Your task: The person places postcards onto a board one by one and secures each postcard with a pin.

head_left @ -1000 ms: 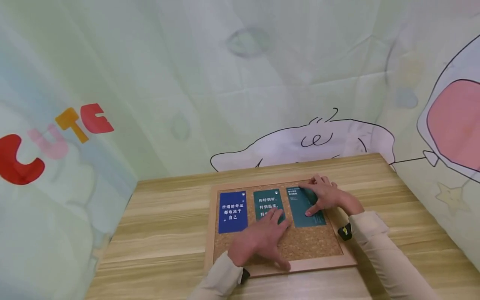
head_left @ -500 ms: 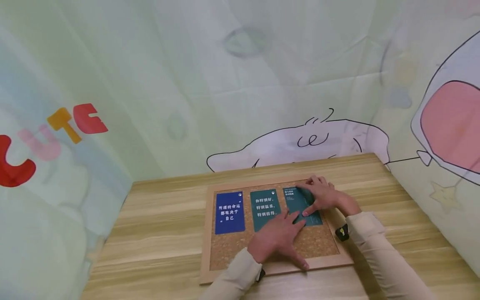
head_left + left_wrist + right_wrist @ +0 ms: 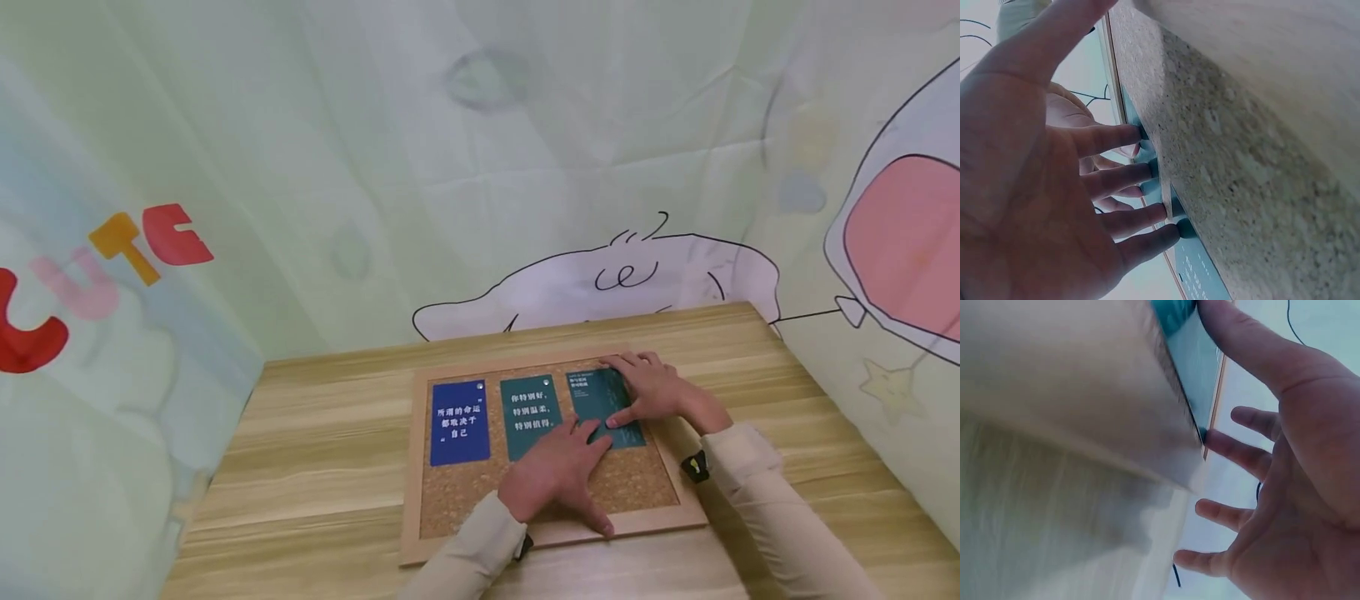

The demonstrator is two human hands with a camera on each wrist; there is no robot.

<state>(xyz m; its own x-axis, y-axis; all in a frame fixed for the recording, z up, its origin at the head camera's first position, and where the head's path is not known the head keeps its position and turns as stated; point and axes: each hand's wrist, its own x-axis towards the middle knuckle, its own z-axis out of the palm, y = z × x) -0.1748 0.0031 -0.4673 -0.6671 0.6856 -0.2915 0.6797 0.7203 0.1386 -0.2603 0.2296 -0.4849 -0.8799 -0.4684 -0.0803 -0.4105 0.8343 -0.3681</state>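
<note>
On the cork board (image 3: pixel 637 483) lie three cards in a row. My right hand (image 3: pixel 651 392) is at the rightmost, dark teal card (image 3: pixel 588 406), its thumb on the face and index finger by the top right corner. In the right wrist view that hand (image 3: pixel 1310 462) has its fingers spread. My left hand (image 3: pixel 557 468) reaches over the board, fingertips on the lower left of this card and the lower right of the green middle card (image 3: pixel 519 442). Its thumb is at the front frame. The left wrist view shows the left fingers (image 3: pixel 1113 181) fairly straight.
A blue card (image 3: pixel 459 450) with white writing lies on the board's left side. The board has a light wooden frame (image 3: pixel 412 467) and rests on a wood-grain table (image 3: pixel 315 467). A printed cloth backdrop (image 3: pixel 337 167) rises behind the table.
My left hand has moved right, from over the middle card toward the right card, uncovering more writing. My right index finger has shifted from the right card's top edge toward its top right corner.
</note>
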